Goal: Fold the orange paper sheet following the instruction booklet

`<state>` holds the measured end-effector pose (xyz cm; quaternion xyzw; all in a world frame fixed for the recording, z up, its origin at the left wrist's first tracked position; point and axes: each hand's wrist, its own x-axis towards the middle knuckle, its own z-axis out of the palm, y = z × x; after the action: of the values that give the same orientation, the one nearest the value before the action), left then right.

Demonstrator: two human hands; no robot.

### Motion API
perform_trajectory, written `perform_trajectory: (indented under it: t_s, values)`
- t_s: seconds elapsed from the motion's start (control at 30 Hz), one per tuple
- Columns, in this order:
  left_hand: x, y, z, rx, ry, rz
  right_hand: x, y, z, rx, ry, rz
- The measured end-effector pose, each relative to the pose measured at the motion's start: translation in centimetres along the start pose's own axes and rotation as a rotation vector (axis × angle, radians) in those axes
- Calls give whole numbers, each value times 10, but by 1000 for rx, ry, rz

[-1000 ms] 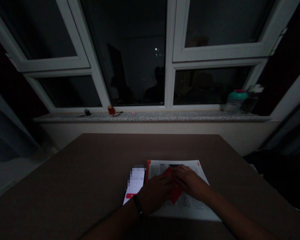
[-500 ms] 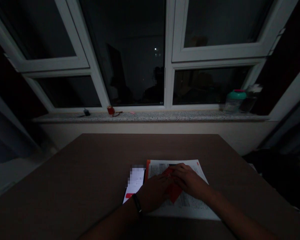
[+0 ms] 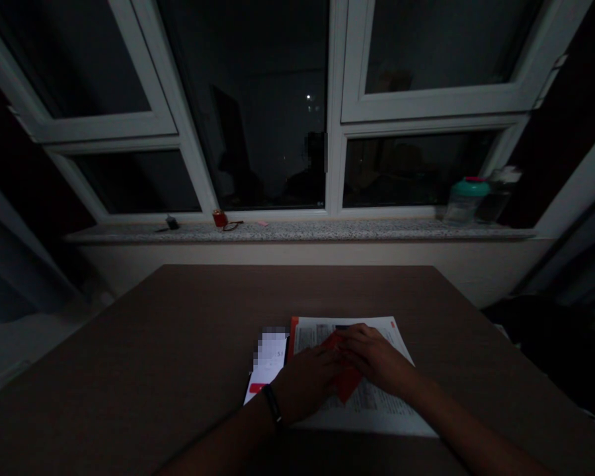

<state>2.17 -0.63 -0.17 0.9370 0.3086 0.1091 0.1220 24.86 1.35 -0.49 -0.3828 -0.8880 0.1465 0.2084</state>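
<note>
A folded piece of red paper [image 3: 348,382] lies on a printed white sheet [image 3: 377,410], partly hidden under both hands. My left hand [image 3: 307,385], with a black wristband [image 3: 272,403] on its wrist, presses on the paper's left side. My right hand [image 3: 377,360] rests on its upper right side, fingertips close to my left hand. The paper's exact shape is hidden. A lit smartphone [image 3: 266,377] lies just left of my left hand, its screen partly blurred.
The brown table [image 3: 178,330] extends on all sides of the sheet. An orange-edged item [image 3: 292,337] lies under the sheet's left edge. Beyond the table, a speckled stone windowsill [image 3: 297,231] holds a green-lidded jar [image 3: 467,201], a bottle [image 3: 496,201] and small objects.
The view has shifted slightly between the earlier frames. My hands remain on the red paper with little visible movement.
</note>
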Motion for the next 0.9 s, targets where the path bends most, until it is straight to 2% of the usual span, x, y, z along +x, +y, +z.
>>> perform_trajectory:
  t_s: [0.17,0.6,0.9]
  values:
    - [-1,-2,3,-14,26,1,2,2,-3,-12,-32,-22]
    - [0,2,2,-5,-18,-44,1,3,3,-75,-32,-22]
    - [-1,2,-5,-38,2,-32,-6,3,3,-35,10,47]
